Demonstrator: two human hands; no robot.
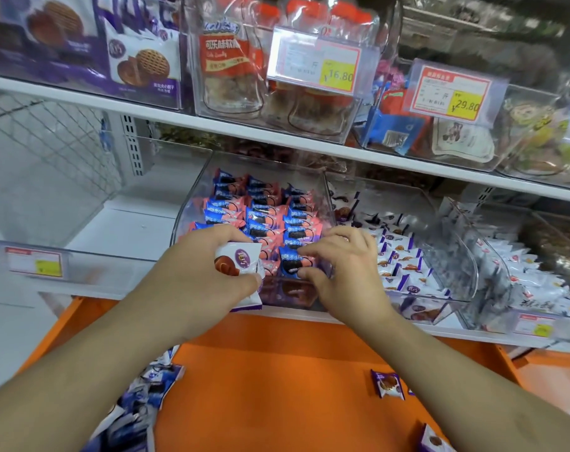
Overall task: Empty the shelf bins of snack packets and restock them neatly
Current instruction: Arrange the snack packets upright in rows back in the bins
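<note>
Your left hand holds a white-and-purple packet at the near left edge of the clear bin. Your right hand pinches a blue-and-pink packet in the bin's near row, between both hands. Rows of like packets fill the bin behind. Loose purple packet lies on the orange surface, near right.

One head-worn camera looks forward and slightly down, close to the shelf; clear bins fill the frame's middle, the orange ledge spans the bottom.
</note>
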